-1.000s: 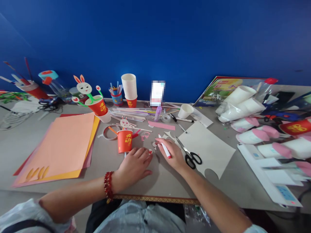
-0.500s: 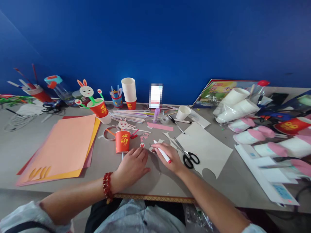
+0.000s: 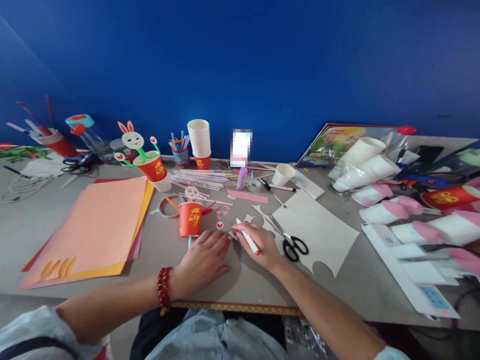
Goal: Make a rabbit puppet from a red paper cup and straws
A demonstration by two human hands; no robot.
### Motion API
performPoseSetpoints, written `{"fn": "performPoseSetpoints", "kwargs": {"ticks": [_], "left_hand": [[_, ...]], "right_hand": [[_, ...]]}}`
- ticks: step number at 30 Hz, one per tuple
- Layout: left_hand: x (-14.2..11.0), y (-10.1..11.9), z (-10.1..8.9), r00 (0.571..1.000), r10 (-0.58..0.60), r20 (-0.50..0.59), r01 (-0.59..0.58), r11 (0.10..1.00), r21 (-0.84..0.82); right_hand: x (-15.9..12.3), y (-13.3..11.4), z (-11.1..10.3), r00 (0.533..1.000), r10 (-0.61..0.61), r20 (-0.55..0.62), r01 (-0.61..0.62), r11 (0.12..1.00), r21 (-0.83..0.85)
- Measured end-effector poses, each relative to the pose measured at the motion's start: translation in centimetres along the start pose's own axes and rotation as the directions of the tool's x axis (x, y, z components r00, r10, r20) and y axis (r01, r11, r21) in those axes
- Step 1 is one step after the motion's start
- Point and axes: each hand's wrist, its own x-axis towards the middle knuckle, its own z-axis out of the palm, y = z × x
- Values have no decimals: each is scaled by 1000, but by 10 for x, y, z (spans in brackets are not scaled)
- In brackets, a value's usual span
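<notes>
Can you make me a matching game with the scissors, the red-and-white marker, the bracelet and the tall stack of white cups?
1. Scissors
2. Marker
3. Bracelet
4. White cups

A. Around the wrist of the left hand
B. Stacked above a red cup
C. Partly on the white paper
D. In the right hand

Right pairs: 1-C, 2-D, 3-A, 4-B

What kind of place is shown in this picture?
It looks like a craft table, perhaps in a classroom or at home. Scissors lie on cut white paper, coloured sheets are stacked on the left, and a red paper cup carries a rabbit face.
</notes>
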Motion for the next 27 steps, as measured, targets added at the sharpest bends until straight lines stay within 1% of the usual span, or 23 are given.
{"fn": "performPoseSetpoints", "kwargs": {"ticks": [4,9,11,14,16,19,21,27], "left_hand": [[-4,0,2,1000,23,-5,-23,1000,-19],[-9,1,6,999,49,-3,-49,998,-31],[-10,0,7,999,50,1,-50,998,-43],[-9,-1,7,999,45,2,-45,997,-65],[-9,-2,6,999,43,-2,-43,996,-81],[-9,-5,7,999,46,-17,-48,994,-97],[-9,-6,9,998,52,-25,-54,993,-105],[-11,-7,14,997,72,-24,-74,992,-104]], "right_hand": [[-1,1,2,999,-2,53,0,999,40],[-2,1,4,999,-3,47,-2,994,112],[-2,1,3,1000,14,22,-17,989,145],[-3,1,2,998,34,-49,-23,977,210],[-4,1,3,995,73,-73,-51,962,267],[-7,1,7,975,209,-73,-164,904,395],[-7,-1,9,961,268,-67,-213,873,439],[-3,-5,12,972,223,-69,-187,920,346]]}}
